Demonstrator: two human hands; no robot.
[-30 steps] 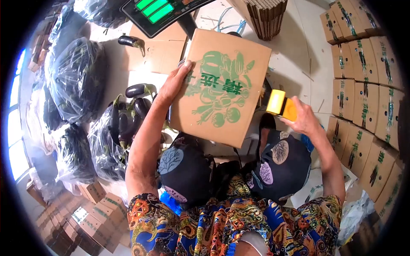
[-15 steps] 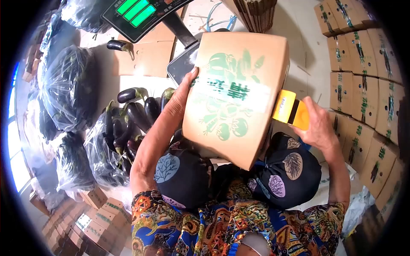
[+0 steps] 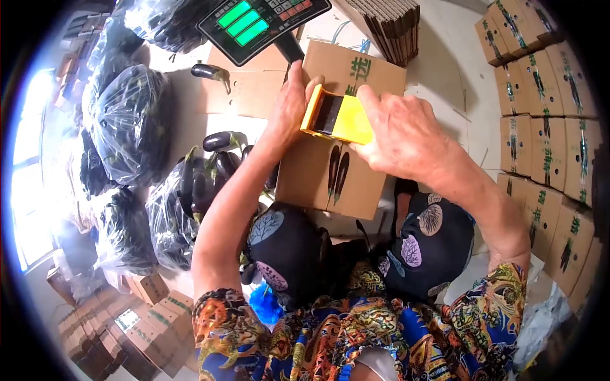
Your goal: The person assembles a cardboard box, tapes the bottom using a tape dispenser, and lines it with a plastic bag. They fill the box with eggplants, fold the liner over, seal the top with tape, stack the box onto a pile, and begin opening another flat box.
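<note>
A cardboard box stands in front of my knees. The face turned up shows a printed pair of dark eggplants and green characters. My left hand grips the box at its left edge, fingers pointing up along the side. In my right hand is a yellow tape dispenser, lying across the box's upper face. Its far end reaches the left edge, close beside my left fingers. The tape itself cannot be made out.
Behind the box stands a scale display with green digits. Loose eggplants and plastic bags of eggplants lie at left. Flattened cartons stand at the back; packed boxes are stacked at right.
The box has turned, so the face with the eggplant print shows instead of the large green vegetable picture. My right hand has brought the tape dispenser from the right side across to the left edge.
</note>
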